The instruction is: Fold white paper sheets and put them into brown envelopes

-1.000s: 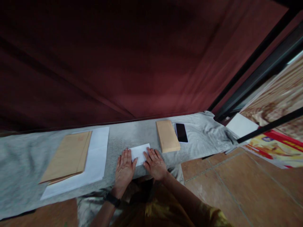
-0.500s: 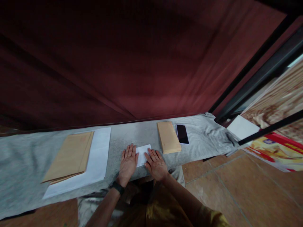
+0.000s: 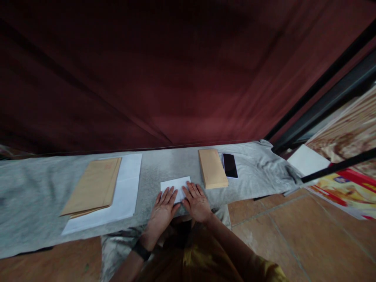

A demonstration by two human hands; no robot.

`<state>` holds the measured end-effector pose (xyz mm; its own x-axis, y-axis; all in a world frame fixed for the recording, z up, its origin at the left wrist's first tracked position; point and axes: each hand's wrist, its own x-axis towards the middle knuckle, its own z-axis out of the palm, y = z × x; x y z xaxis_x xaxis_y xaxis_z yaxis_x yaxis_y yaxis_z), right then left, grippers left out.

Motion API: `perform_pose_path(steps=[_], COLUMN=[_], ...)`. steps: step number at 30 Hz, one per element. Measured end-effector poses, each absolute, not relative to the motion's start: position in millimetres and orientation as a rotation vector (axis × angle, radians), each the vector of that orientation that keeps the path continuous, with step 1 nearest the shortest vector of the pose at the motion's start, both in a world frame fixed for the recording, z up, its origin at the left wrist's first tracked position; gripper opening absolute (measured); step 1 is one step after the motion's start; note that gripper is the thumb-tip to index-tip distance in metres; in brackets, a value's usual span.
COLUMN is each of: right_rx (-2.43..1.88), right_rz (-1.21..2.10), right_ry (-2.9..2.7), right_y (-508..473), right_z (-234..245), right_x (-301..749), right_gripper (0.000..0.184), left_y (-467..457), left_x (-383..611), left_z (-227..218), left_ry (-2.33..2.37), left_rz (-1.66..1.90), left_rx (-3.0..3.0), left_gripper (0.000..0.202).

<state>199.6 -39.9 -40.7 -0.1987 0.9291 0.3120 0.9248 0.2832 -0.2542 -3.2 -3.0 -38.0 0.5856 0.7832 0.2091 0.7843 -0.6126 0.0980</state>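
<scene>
both hands flat on folded white paper (image 3: 175,185); left hand (image 3: 163,208), right hand (image 3: 197,203), fingers splayed, gripping nothing, likely pressing a crease against the grey-clothed worktop (image 3: 35,196). brown envelope (image 3: 212,173) beside.

Just a small white rectangular piece of paper (image 3: 175,183), lying flat near the front edge of the tabletop, roughly midway along it. Its near edge is tucked under the left hand (image 3: 163,209) and right hand (image 3: 197,201), both palm-down.
</scene>
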Motion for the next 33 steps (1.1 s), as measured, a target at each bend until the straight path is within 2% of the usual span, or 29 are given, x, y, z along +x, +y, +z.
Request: perform_pose_path(steps=[4, 10, 14, 22, 33], right_rx=[-1.688, -1.704, -1.688, -1.529, -1.506], right_rz=[0.068, 0.093, 0.084, 0.148, 0.193], right_ry=[-2.165, -2.217, -2.230, -2.280, -2.220], right_y=[-37, -32, -30, -32, -27], right_z=[-37, -33, -32, -31, -36], right_x=[201, 202, 203, 206, 201], right_gripper=[0.053, 0.053, 0.057, 0.045, 0.046], left_y=[9, 3, -3, -1, -1], left_x=[-1, 8, 8, -6, -13], left_z=[-44, -55, -47, -28, -39], left_ry=[-1.411, -1.367, -1.373, -1.516, -1.484], left_rz=[-0.195, -0.279, -0.259, -0.334, -0.453], left_rx=[-2.827, -2.782, -2.779, -2.799, -2.759], left_gripper=[0.045, 0.061, 0.062, 0.050, 0.051])
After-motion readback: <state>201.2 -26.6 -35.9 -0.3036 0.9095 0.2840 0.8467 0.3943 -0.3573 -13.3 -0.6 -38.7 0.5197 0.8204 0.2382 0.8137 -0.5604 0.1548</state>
